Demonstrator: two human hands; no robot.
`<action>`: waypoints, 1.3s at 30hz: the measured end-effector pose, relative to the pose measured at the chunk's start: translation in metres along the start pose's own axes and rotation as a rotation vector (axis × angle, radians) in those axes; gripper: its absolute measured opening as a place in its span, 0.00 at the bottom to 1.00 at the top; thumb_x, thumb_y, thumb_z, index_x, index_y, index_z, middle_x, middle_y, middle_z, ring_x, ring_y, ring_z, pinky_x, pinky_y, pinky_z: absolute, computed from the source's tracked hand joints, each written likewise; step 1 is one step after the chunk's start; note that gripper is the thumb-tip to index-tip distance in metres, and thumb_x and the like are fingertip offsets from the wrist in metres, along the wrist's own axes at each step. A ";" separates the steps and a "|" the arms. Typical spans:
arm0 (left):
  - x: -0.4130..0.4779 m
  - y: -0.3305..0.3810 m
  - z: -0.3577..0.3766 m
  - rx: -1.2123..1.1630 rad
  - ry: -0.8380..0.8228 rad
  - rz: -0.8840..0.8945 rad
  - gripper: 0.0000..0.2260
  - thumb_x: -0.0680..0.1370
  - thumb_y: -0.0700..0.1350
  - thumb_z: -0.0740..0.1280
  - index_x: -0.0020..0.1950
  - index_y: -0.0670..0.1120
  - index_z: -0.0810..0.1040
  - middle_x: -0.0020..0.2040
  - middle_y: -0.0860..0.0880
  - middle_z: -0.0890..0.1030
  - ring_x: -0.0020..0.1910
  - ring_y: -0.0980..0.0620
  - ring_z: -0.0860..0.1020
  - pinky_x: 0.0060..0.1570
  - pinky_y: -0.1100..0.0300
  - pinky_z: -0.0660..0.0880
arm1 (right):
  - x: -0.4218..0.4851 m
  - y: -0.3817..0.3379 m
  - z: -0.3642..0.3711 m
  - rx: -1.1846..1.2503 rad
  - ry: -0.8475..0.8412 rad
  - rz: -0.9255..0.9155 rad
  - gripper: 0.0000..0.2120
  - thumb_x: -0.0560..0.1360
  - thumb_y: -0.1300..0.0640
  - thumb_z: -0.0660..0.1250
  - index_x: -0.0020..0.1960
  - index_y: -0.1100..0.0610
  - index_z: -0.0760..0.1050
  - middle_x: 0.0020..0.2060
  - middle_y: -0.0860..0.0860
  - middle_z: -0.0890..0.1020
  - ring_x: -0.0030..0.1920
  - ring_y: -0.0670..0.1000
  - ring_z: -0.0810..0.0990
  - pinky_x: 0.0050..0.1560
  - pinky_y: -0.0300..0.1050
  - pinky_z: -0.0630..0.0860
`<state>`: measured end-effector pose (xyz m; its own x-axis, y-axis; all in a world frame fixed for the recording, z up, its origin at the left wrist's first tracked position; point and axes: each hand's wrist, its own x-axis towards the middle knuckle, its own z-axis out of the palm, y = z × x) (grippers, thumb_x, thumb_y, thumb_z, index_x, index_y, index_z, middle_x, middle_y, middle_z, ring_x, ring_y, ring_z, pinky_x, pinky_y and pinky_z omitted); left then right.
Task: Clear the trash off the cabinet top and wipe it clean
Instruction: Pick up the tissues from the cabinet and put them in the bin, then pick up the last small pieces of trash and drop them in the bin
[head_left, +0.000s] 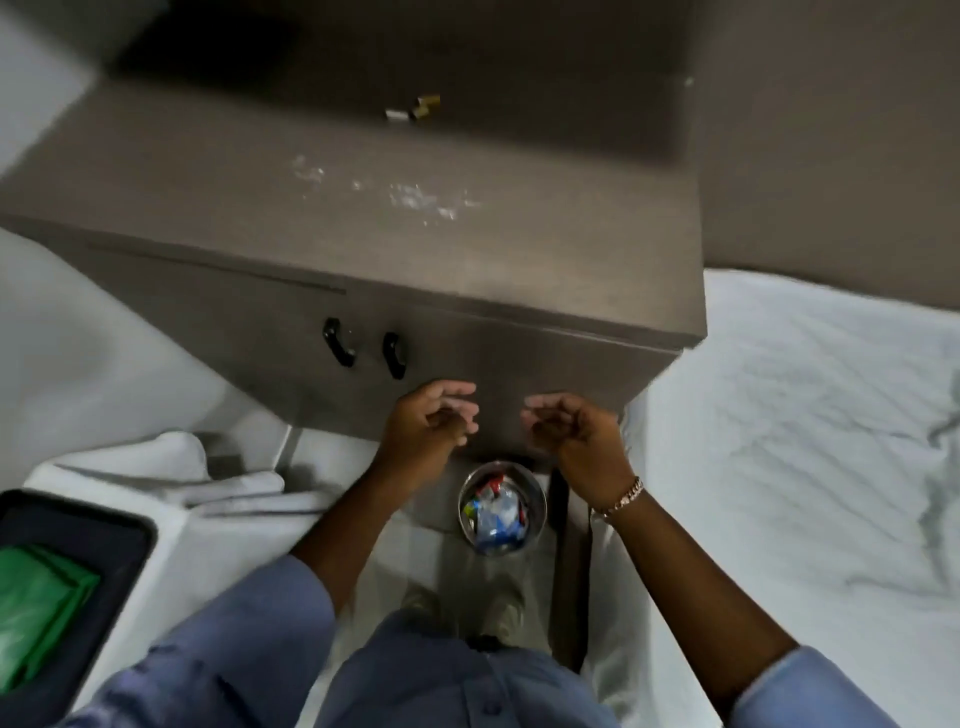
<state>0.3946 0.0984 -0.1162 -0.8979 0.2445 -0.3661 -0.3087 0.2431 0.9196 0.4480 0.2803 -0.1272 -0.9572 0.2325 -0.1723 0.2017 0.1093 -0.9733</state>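
Observation:
The brown cabinet top (249, 208) fills the upper middle of the head view. White crumbs and smears (415, 197) lie across its centre, and a few small wrappers (415, 107) sit near its back. My left hand (431, 421) and my right hand (571, 431) hover side by side in front of the cabinet face, fingers loosely curled and apart, holding nothing. Directly below them on the floor stands a small round metal bin (540, 506) filled with wrappers and plastic trash.
Two black handles (363, 345) are on the cabinet front. A white bed (805, 441) lies to the right. White towels (171, 473) are piled at the left, beside a dark cart tray holding a green bag (36, 613). My shoes stand just behind the bin.

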 end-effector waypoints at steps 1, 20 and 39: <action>0.000 0.016 -0.005 -0.029 0.004 0.054 0.12 0.78 0.30 0.63 0.56 0.43 0.78 0.49 0.40 0.82 0.40 0.50 0.82 0.40 0.61 0.78 | 0.004 -0.021 0.003 0.012 -0.038 -0.056 0.13 0.72 0.72 0.67 0.48 0.56 0.79 0.44 0.59 0.83 0.44 0.55 0.82 0.44 0.45 0.82; 0.272 0.172 -0.130 0.589 0.291 0.362 0.21 0.73 0.36 0.64 0.66 0.45 0.77 0.63 0.41 0.79 0.63 0.40 0.77 0.67 0.47 0.73 | 0.351 -0.200 0.098 -1.035 -0.189 -0.325 0.22 0.68 0.63 0.68 0.61 0.54 0.78 0.59 0.54 0.82 0.58 0.55 0.80 0.54 0.38 0.75; 0.262 0.166 -0.099 1.001 0.240 0.433 0.14 0.72 0.36 0.68 0.57 0.43 0.77 0.56 0.42 0.79 0.53 0.42 0.80 0.49 0.53 0.77 | 0.297 -0.185 0.064 -0.979 -0.160 -0.246 0.02 0.67 0.59 0.71 0.38 0.57 0.82 0.37 0.56 0.86 0.37 0.55 0.84 0.41 0.45 0.81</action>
<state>0.0773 0.1099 -0.0456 -0.9393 0.3299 0.0938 0.3394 0.8542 0.3938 0.1135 0.2670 -0.0081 -0.9970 -0.0273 -0.0722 0.0078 0.8952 -0.4456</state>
